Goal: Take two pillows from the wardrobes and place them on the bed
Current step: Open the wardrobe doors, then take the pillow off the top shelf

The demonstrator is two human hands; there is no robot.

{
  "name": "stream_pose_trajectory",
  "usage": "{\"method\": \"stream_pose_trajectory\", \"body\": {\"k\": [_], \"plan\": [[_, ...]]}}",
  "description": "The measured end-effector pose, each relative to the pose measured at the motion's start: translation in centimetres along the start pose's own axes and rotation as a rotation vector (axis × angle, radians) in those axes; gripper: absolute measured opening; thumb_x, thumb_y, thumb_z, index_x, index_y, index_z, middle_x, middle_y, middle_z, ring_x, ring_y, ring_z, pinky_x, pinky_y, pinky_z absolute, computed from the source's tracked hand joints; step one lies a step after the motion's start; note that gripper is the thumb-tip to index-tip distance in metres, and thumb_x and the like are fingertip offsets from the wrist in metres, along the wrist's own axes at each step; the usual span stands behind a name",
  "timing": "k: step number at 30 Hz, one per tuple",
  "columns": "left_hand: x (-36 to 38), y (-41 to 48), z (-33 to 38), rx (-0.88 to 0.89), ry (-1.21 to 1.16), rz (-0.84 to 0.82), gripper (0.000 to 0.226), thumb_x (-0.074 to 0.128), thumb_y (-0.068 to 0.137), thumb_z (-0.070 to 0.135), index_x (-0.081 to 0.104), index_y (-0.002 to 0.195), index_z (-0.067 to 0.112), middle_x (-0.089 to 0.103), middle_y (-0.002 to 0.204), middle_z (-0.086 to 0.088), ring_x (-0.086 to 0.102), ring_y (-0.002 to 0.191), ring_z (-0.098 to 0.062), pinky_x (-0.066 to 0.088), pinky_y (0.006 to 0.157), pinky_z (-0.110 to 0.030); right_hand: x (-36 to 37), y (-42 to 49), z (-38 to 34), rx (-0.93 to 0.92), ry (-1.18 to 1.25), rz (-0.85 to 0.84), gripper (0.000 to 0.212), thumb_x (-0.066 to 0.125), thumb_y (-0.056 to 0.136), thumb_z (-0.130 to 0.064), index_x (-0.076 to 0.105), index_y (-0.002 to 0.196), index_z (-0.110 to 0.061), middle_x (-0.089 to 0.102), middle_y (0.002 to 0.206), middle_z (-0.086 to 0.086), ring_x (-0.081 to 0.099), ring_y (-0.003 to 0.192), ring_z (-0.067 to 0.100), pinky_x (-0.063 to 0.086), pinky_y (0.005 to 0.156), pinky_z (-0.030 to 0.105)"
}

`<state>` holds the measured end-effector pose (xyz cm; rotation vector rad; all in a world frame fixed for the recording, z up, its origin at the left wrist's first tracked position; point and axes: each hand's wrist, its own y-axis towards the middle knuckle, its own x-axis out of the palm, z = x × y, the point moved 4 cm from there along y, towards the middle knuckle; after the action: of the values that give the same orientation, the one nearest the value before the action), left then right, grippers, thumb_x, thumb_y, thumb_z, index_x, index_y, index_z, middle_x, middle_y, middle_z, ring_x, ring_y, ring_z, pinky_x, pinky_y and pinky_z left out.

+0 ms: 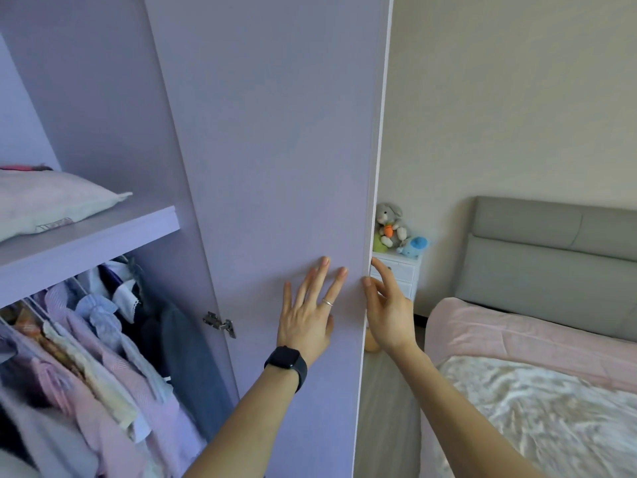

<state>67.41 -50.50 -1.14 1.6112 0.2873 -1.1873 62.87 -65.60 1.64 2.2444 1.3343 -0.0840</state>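
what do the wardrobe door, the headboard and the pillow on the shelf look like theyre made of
Lilac wardrobe door: probably laminated board, matte with a faint grain and a pale edge strip. Grey padded headboard: leather or faux leather, going by the smooth soft sheen and stitched panels. Pale pillow on the shelf: woven fabric, slightly creased, soft-filled.

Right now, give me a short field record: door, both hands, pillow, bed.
door: lilac wardrobe door, swung open
left hand: left hand flat on the door's inner face, fingers spread, black watch on the wrist
right hand: right hand with fingertips at the door's free edge
pillow: pale pillow on the wardrobe shelf
bed: pink-covered bed, no pillow visible
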Motion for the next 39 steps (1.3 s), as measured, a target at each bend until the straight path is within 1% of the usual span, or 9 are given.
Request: {"method": "stream_pose_trajectory", "body": {"k": [4,9,13,17,22,26,29,34,39], "plan": [[-1.9,-1.2,-0.5,-0.013,-0.081,0.002,0.094,0.069,0.081,0.01,0.021,0.157,0.036,0.015,0.167,0.0,0.033,0.148,-0.025,0.031,0.116,-0.056,-0.6,-2.4,-0.3,0.087,0.09,0.067,0.035,0.054,0.101,-0.034,0.05,0.133,-0.047,0.065,0.101,-0.026,0.058,0.085,-0.025,0.041,0.071,0.001],[-3.3,-7.4,-4.8,-0.31,-0.112,0.04,0.058,0.071,0.082,0.021,0.057,0.138,0.024,0.037,0.157,-0.005,0.05,0.125,-0.03,0.042,0.109,-0.05,1.6,-8.9,0.8,0.104,0.232,-0.007,0.034,0.059,0.099,-0.02,0.063,0.126,-0.04,0.07,0.118,-0.019,0.063,0.108,-0.009,0.044,0.084,0.002],[-4.4,-13.9,-9.0,-0.544,-0.105,-0.017,0.053,0.069,0.085,0.025,0.057,0.137,0.023,0.043,0.153,-0.007,0.048,0.129,-0.032,0.043,0.107,-0.044,6.4,-11.6,0.3,0.067,0.239,-0.234,0.03,0.06,0.098,-0.023,0.064,0.12,-0.043,0.069,0.116,-0.027,0.061,0.115,-0.003,0.049,0.096,0.023],[-7.2,-18.8,-12.5,-0.73,-0.088,-0.007,0.05,0.066,0.089,0.026,0.055,0.138,0.025,0.047,0.15,-0.002,0.045,0.136,-0.025,0.039,0.111,-0.039,12.2,-12.5,-1.2,-0.019,0.216,-0.449,0.026,0.06,0.099,-0.027,0.067,0.119,-0.04,0.066,0.122,-0.029,0.058,0.121,0.003,0.047,0.101,0.027],[-13.5,-21.9,-16.4,-0.92,0.035,0.102,0.045,0.063,0.09,0.029,0.055,0.135,0.029,0.044,0.151,-0.002,0.044,0.136,-0.026,0.034,0.114,-0.042,18.7,-12.3,-5.5,-0.156,0.27,-0.694,0.023,0.063,0.096,-0.029,0.069,0.116,-0.041,0.061,0.116,-0.042,0.056,0.115,-0.011,0.043,0.098,0.015],[-19.4,-22.3,-18.9,-1.035,0.175,0.246,0.048,0.061,0.087,0.031,0.057,0.134,0.024,0.046,0.148,-0.009,0.047,0.131,-0.033,0.04,0.109,-0.051,22.5,-10.9,-10.5,-0.281,0.349,-0.861,0.024,0.064,0.096,-0.03,0.066,0.114,-0.045,0.064,0.113,-0.039,0.054,0.112,-0.017,0.038,0.088,0.0],[-23.6,-21.6,-19.8,-1.081,0.261,0.349,0.046,0.063,0.088,0.026,0.059,0.133,0.022,0.047,0.146,-0.009,0.046,0.131,-0.032,0.039,0.11,-0.048,24.8,-9.0,-14.2,-0.358,0.418,-0.93,0.024,0.063,0.096,-0.029,0.068,0.118,-0.038,0.063,0.119,-0.034,0.052,0.115,-0.018,0.037,0.089,-0.003],[-28.7,-20.1,-20.7,-1.105,0.411,0.391,0.045,0.063,0.09,0.026,0.057,0.134,0.026,0.042,0.15,-0.004,0.042,0.134,-0.028,0.036,0.112,-0.045,27.2,-5.6,-20.8,-0.459,0.53,-0.959,0.025,0.063,0.096,-0.03,0.067,0.117,-0.042,0.059,0.11,-0.043,0.051,0.11,-0.02,0.036,0.087,-0.003],[-32.6,-17.8,-23.8,-0.99,0.624,0.318,0.051,0.058,0.084,0.034,0.057,0.134,0.026,0.045,0.148,-0.007,0.045,0.133,-0.032,0.04,0.11,-0.048,30.7,-1.6,-27.0,-0.567,0.563,-0.927,0.029,0.062,0.096,-0.034,0.062,0.124,-0.045,0.054,0.123,-0.036,0.052,0.116,-0.001,0.039,0.103,0.022]]}}
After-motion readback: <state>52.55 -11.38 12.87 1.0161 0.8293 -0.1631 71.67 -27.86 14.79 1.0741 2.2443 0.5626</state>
